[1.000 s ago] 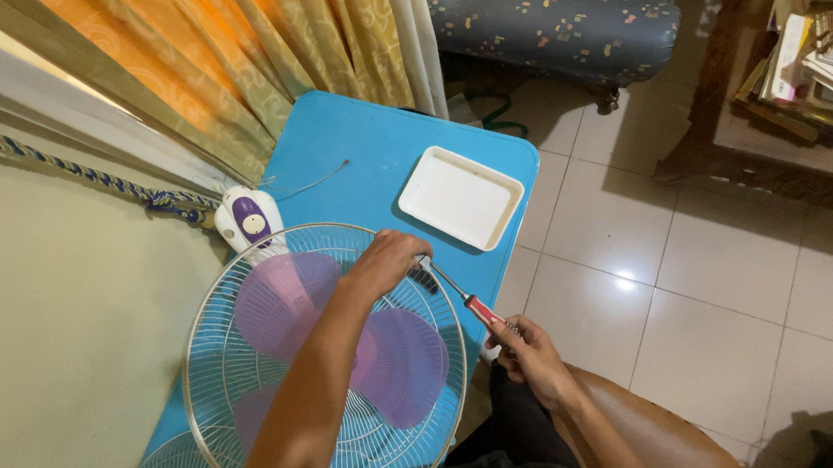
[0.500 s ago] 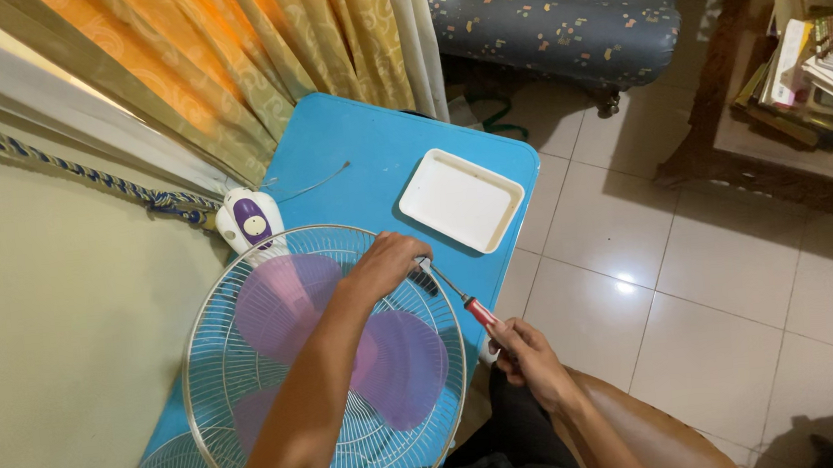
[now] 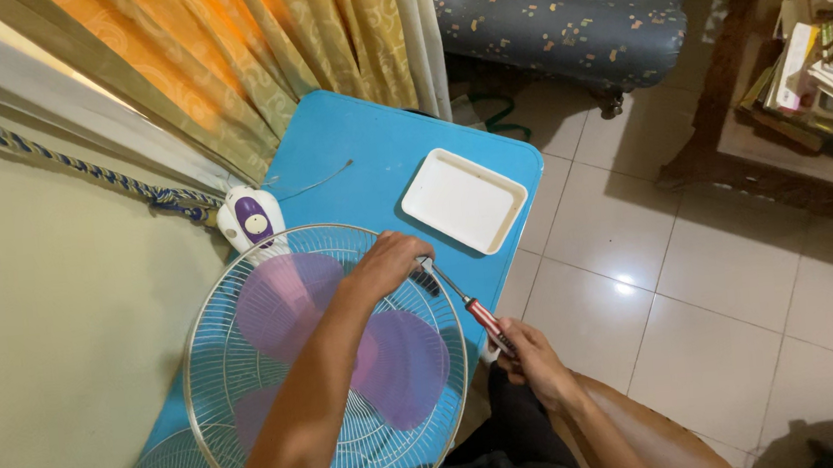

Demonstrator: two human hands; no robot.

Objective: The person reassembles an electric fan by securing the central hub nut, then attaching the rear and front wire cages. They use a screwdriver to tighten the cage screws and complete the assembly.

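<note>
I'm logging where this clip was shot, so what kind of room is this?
Most likely a home living room: a patterned sofa, curtains by the wall, a tiled floor, and a fan lying on a small blue table.

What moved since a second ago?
Hardly anything. The right hand shifted slightly on the red screwdriver, still gripping it, tip at the fan guard's rim. The left hand stayed on the rim; the white tray did not move.
</note>
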